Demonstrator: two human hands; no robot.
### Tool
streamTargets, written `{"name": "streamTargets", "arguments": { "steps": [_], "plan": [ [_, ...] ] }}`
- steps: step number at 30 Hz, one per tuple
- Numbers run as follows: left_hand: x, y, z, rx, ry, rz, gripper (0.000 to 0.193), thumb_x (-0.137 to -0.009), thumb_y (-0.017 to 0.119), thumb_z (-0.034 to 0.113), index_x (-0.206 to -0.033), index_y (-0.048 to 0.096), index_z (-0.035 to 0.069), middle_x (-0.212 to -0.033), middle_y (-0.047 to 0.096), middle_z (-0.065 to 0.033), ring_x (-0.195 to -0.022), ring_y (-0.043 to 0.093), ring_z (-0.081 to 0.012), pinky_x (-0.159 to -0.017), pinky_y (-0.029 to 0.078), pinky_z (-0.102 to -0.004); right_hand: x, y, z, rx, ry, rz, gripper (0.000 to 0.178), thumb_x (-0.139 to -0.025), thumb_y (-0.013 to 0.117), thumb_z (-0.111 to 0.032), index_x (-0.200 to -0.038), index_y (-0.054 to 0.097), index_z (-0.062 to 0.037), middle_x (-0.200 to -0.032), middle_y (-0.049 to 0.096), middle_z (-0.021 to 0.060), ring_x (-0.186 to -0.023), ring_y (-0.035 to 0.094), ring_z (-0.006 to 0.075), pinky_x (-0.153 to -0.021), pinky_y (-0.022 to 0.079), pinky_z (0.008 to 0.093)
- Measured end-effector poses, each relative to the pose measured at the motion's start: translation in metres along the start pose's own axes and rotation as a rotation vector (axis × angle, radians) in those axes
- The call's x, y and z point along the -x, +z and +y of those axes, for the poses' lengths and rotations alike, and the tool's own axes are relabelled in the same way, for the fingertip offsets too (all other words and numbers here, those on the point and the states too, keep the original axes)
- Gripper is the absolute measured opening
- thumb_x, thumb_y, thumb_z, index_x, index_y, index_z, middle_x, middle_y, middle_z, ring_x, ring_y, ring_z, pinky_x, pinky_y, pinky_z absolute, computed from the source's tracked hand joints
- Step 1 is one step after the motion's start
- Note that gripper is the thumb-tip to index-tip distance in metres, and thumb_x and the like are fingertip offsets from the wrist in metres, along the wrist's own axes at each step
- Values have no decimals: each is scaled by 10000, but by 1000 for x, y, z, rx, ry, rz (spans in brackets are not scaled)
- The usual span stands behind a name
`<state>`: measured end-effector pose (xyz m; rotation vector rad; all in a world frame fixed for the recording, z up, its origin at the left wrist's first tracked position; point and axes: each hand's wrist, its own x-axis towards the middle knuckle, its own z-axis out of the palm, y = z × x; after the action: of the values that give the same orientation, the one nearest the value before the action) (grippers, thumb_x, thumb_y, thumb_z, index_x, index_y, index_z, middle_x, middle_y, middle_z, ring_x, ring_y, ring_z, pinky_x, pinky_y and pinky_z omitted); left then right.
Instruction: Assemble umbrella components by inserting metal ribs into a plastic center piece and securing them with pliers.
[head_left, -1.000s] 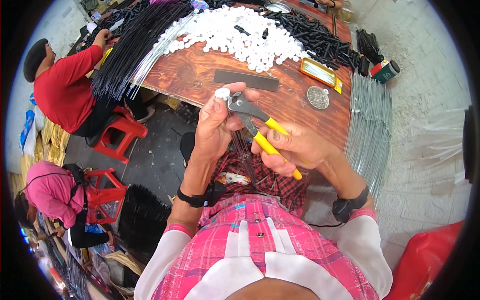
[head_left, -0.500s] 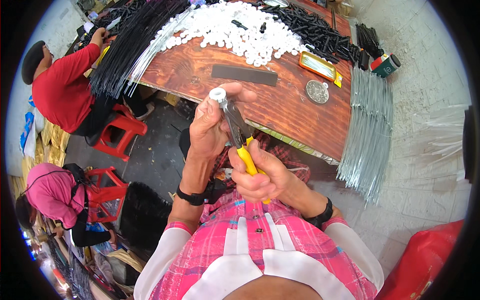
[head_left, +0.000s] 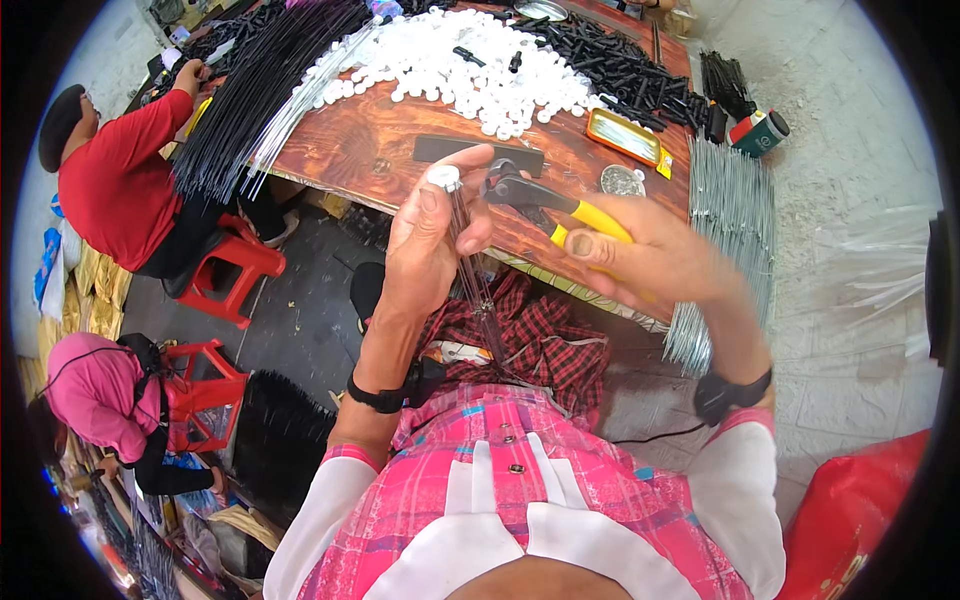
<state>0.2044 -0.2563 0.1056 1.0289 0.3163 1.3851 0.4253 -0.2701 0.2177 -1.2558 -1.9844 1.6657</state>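
My left hand (head_left: 420, 240) is closed around a small white round plastic cap (head_left: 443, 177), with its index finger stretched out beyond it. Thin metal rods (head_left: 480, 300) hang from below the cap toward my lap. My right hand (head_left: 655, 245), a little blurred, is wrapped around the yellow handles of a pair of pincers (head_left: 545, 197). Their dark jaws point left, just right of the cap and apart from it. Behind both hands, a flat dark bar (head_left: 480, 155) lies on the wooden table (head_left: 345, 140).
White caps (head_left: 470, 70) and black plastic pieces (head_left: 625, 85) lie heaped on the table. Black rods (head_left: 250, 100) and silver rods (head_left: 735, 220) overhang its sides. A yellow-rimmed tin (head_left: 625, 135) and a round dish (head_left: 622, 180) sit at right. Two people (head_left: 125, 190) work at left near red stools (head_left: 230, 265).
My right hand has swung up and to the right with the pincers, and their jaws have come away from the cap. My left hand stays nearly in place; the hanging rods now show.
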Motion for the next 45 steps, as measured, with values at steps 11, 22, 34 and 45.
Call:
{"name": "streamTargets", "arguments": {
  "steps": [11,22,34,45],
  "plan": [
    [4,-1,-3,-106,20,-17,537,-1022,436,460,-1260,481,-20,-937,593,-47,-645,376,-62,-582,325,-221,-9,-26,-26,475,-123,-84,290,-997,510,-292,-919,571,-20,-660,588,41,-578,600,121,-513,485,284],
    [5,7,-5,-217,13,-1,503,-1041,386,454,-1242,488,5,-765,486,12,-645,363,-50,-583,303,-212,-6,-31,-29,587,-126,-80,304,-990,517,-298,-898,574,-14,-645,590,57,-577,606,156,-526,483,312],
    [2,19,-9,-460,85,161,531,-1049,336,458,-1265,454,-13,-915,612,-77,-627,351,-52,-570,322,-215,-6,-2,-13,759,-143,107,298,-958,545,-291,-1013,577,1,-787,632,210,-748,630,388,-669,487,472],
    [-9,-15,-15,-323,4,227,598,-1049,399,384,-1472,266,-16,-1142,603,-136,-759,472,-86,-701,419,-244,-29,-3,50,56,112,247,399,-926,592,-393,-1028,602,-7,-861,674,205,-791,653,408,-681,509,474]
  ]
}}
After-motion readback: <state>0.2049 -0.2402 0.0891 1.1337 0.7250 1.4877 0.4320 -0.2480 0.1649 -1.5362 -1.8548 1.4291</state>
